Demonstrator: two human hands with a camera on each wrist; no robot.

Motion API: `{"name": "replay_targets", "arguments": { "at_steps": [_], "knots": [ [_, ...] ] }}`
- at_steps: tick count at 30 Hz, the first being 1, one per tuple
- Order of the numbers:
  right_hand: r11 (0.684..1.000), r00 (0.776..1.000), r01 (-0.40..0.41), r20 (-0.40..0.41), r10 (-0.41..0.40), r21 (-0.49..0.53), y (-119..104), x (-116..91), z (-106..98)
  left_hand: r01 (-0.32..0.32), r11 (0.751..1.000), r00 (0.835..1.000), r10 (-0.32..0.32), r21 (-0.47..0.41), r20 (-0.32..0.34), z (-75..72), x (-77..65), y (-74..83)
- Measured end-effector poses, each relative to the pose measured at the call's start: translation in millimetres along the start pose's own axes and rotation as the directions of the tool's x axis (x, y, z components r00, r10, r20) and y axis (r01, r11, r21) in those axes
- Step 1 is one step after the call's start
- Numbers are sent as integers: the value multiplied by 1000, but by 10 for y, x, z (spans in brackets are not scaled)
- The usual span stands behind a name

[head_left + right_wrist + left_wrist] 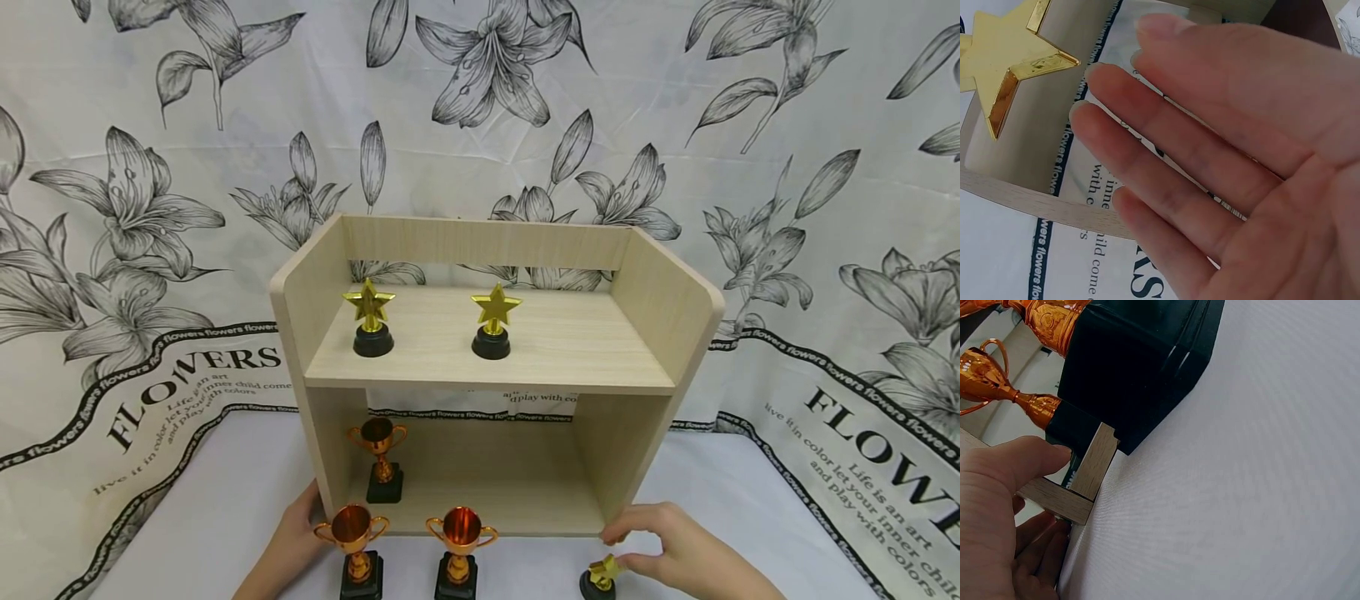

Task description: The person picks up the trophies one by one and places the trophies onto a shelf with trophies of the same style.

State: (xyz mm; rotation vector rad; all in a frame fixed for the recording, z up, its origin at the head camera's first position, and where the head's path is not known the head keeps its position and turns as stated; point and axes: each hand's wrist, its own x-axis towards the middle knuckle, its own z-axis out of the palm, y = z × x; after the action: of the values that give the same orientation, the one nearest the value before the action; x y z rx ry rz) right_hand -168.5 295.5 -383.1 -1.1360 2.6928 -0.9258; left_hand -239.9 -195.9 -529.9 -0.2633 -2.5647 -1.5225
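A pale wooden two-tier shelf (555, 342) stands upright. My left hand (294, 537) grips its lower left side; in the left wrist view, thumb and fingers lie on either side of the panel (1054, 501). Beside the lower right corner is my right hand (693, 550), close to a small gold star trophy (600, 573) on a black base. In the right wrist view its fingers (1166, 169) extend fairly straight, apart from the gold star (1007, 53). Two bronze-coloured cup trophies, one left (354, 533) and one central (461, 533), stand before the shelf.
On the upper tier stand two gold star trophies, one at the left (370, 308) and one near the middle (495, 312). A bronze-coloured cup (382, 450) occupies the lower tier's left. White cloth (210, 500) covers the table; flower-printed fabric (480, 167) hangs behind.
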Motion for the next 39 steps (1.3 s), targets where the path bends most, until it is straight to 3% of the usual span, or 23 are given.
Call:
{"name": "replay_targets", "arguments": {
  "at_steps": [7,12,15,26,39],
  "knots": [
    [998,998,39,46,-41,38,40,40,-1,-6,1000,1000,6,12,0,-3,0,17],
    [984,983,-160,103,152,81,9,43,5,2,1000,1000,-2,1,13,-5,0,21],
    [968,968,-235,116,224,85,-3,40,22,6,1000,1000,-6,-6,19,-4,2,27],
    [981,981,-160,125,146,106,95,68,62,8,1000,1000,-8,1,12,-4,-8,51],
    [969,968,-234,108,225,82,75,81,101,15,1000,999,-15,-7,34,-9,-4,19]
  ]
}}
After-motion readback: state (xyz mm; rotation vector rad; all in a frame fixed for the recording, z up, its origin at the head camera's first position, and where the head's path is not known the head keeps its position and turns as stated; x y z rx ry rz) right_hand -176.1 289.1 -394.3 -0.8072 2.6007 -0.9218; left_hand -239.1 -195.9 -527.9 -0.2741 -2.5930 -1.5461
